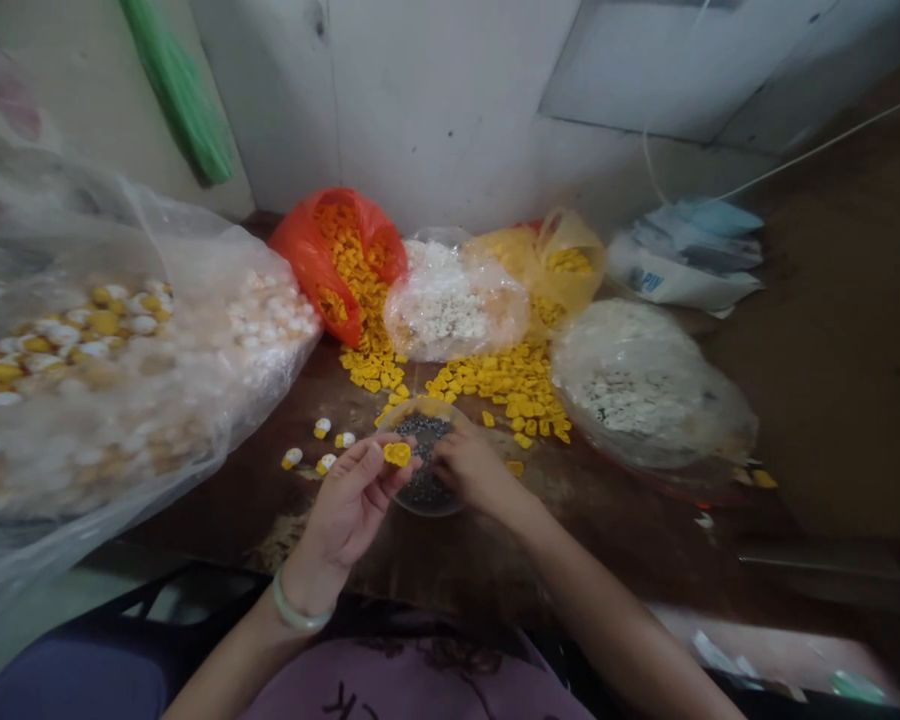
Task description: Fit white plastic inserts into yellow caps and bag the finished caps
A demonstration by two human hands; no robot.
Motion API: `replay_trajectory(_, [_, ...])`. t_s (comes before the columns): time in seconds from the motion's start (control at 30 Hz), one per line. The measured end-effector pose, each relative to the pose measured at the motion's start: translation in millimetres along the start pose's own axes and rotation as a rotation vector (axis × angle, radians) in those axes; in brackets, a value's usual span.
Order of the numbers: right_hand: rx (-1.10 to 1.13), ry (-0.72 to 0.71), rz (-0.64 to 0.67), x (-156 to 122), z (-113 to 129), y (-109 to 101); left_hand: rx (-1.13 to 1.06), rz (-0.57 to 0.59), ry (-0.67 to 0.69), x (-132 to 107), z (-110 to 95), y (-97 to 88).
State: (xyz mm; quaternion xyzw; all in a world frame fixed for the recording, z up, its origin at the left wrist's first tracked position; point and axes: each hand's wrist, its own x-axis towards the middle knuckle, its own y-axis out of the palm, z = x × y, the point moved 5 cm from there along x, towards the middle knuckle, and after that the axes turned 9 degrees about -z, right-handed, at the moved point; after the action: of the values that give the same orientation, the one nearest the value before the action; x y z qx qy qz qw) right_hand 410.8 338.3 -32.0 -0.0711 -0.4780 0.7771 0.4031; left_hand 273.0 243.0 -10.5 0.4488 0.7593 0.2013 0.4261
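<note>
Hands meet just below the middle of the frame, over a brown table (630,540). The left hand (349,505) pinches a yellow piece (397,454) between thumb and fingertips, holding it up at the near left rim of a clear bowl (412,408). The bowl stands on the table and holds small dark bits (425,430). The right hand (474,470) lies over the bowl's right side, fingers curled down towards the bits; whether they grip anything I cannot tell. A green bangle (296,612) sits on the left wrist.

Left of the bowl, four white-and-yellow pieces (320,428) lie loose on the table. Behind it, a heap of yellow pieces (510,385) spreads across the middle of the frame. Further back a red bag (304,250) spills more yellow pieces, with a clear bag of white pieces (454,305) just beside it and a yellow bag (570,265) to the right. A second clear bag (645,395) lies at right of centre. A big clear bag (105,400) of white-and-yellow pieces fills the left of the frame. White and blue packets (682,260) lie at upper right.
</note>
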Motion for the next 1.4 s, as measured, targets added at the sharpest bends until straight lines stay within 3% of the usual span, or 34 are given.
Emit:
replay_trajectory(0.13, [0.072, 0.060, 0.014, 4, 12, -14, -0.062, -0.004, -0.049, 3, 5, -0.1])
replay_trajectory(0.27, [0.369, 0.210, -0.212, 6, 31, -40, -0.044, 0.024, -0.097, 5, 10, 3.2])
replay_trajectory(0.37, [0.488, 0.221, -0.303, 5, 48, -52, 0.005, 0.028, -0.132, 6, 14, 4.0])
replay_trajectory(0.57, [0.100, -0.072, -0.308, 5, 78, -57, 0.029, 0.041, -0.119, 5, 22, 4.4])
replay_trajectory(0.73, [-0.046, -0.228, -0.334, 4, 91, -58, 0.014, 0.046, -0.101, 6, 24, 5.6])
replay_trajectory(1.07, [-0.123, -0.300, -0.232, 2, 97, -53, 0.029, -0.028, -0.072, 9, 24, -2.5])
replay_trajectory(1.3, [-0.087, -0.274, -0.301, -1, 92, -44, -0.025, -0.035, -0.038, 8, 25, -1.7])
replay_trajectory(1.4, [-0.089, -0.211, -0.313, 1, 83, -51, -0.027, -0.047, -0.050, 8, 25, -1.4])
